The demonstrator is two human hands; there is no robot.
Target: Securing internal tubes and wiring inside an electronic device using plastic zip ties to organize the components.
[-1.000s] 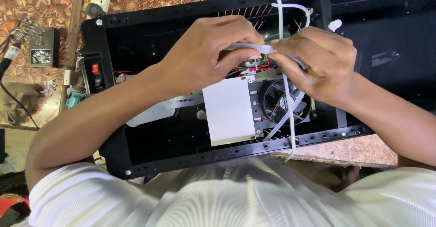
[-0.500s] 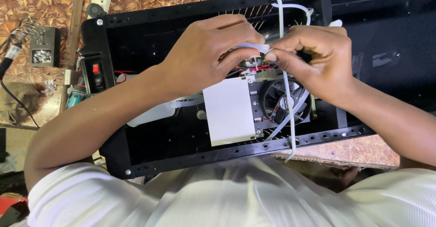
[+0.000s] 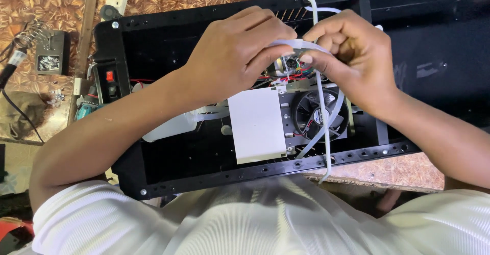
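The chassis frame is black painted metal, semi-gloss, with smooth faces. The white plate beside the cooling fan looks matt and smooth. The cable ties are translucent white plastic, glossy. The desk is rough, speckled brown board. The sleeves are ribbed white cloth.

Two hands meet at one grip, the left hand and the right hand, pinching one white strap. Just below the grip sit one round fan and one white block. Far left of it, one red switch.
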